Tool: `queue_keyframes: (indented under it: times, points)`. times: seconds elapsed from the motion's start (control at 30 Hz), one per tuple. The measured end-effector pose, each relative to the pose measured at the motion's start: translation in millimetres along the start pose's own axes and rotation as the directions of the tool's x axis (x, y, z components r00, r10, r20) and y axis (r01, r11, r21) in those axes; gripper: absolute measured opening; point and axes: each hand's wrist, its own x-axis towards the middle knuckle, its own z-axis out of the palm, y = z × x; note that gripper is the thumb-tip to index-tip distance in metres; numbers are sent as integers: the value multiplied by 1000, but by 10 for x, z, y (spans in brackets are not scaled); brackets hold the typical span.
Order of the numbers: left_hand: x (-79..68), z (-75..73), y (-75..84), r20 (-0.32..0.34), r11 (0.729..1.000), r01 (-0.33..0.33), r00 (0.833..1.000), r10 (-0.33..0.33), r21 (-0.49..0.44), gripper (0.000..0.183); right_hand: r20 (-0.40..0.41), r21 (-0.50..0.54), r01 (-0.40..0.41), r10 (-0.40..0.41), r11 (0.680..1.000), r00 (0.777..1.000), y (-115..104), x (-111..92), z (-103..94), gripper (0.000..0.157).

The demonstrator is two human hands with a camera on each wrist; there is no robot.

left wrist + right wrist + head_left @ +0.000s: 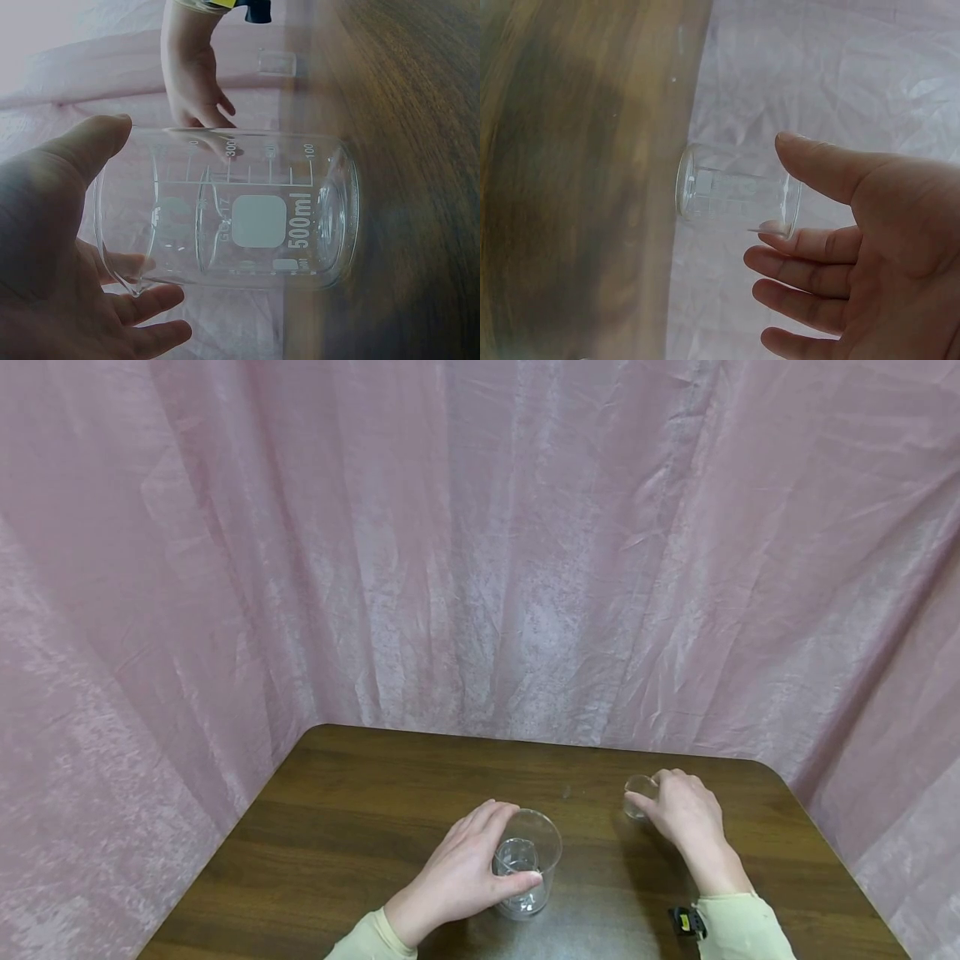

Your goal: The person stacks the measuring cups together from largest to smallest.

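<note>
A large clear 500ml beaker [259,221] stands upright near the table's front, a smaller glass beaker [517,856] nested inside it. My left hand [468,868] holds the large beaker around its rim, thumb on the near side and fingers along the far side. Farther back on the right, my right hand [686,810] has its thumb and index finger around the rim of a small clear beaker [731,187]. That beaker is upright, with pale printed markings on its wall. The other right fingers stay loosely bent beside it in the right wrist view.
A brown wooden table [360,793] with rounded back corners carries the glassware. Pink velvet curtains [480,568] hang behind it and along both sides. A small shiny spot [566,792] lies on the tabletop between the two beakers. A black wrist device [687,922] sits by the right sleeve.
</note>
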Motion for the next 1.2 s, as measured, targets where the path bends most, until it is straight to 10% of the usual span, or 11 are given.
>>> queue_keyframes:
  times: [1.2]
  points:
    - [11,-12,6,41,999,40,998,-39,-18,83,-132,104,69,-54,992,990,-322,-288,-197,62]
